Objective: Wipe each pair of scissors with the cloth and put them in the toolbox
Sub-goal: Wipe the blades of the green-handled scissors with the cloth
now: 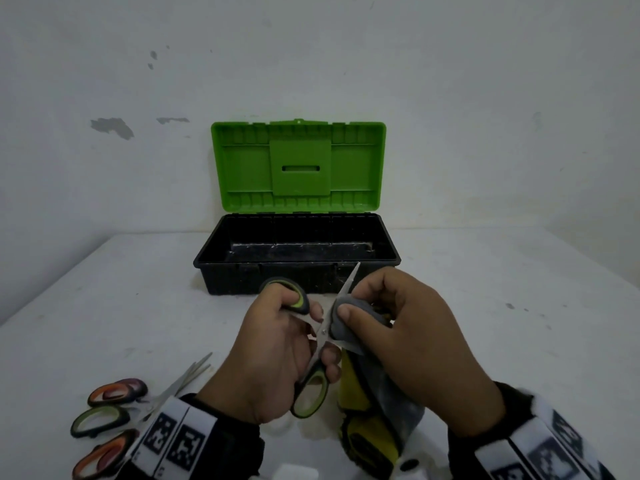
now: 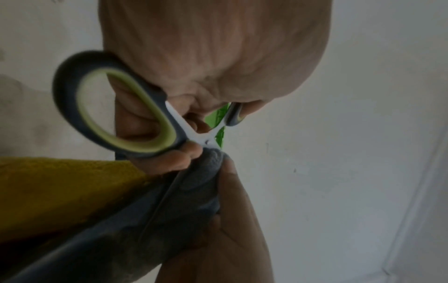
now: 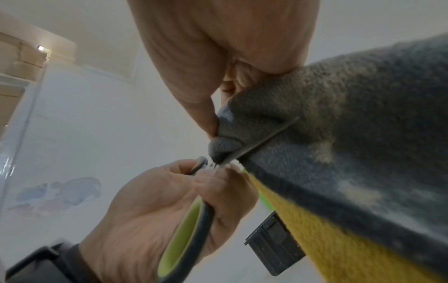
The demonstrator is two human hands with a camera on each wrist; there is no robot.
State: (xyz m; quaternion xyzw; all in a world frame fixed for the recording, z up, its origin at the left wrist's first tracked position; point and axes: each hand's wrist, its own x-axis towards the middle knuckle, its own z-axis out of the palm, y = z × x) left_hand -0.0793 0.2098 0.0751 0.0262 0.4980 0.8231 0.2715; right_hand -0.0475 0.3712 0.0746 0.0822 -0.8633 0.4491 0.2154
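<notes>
My left hand (image 1: 277,348) grips a pair of scissors (image 1: 323,332) with dark grey and lime handles (image 2: 126,113), blades spread apart, just in front of the toolbox. My right hand (image 1: 398,327) pinches a grey and yellow cloth (image 1: 377,393) around one blade near the pivot (image 3: 232,155); the other blade tip (image 1: 351,277) points up toward the toolbox. The black toolbox (image 1: 298,271) stands with its green lid (image 1: 298,164) raised; nothing shows inside it. The cloth (image 2: 72,201) hangs down below my hands.
Several more scissors (image 1: 110,414) with orange and lime handles lie on the white table (image 1: 519,323) at the front left, partly behind my left wrist. A white wall (image 1: 485,116) rises right behind the toolbox.
</notes>
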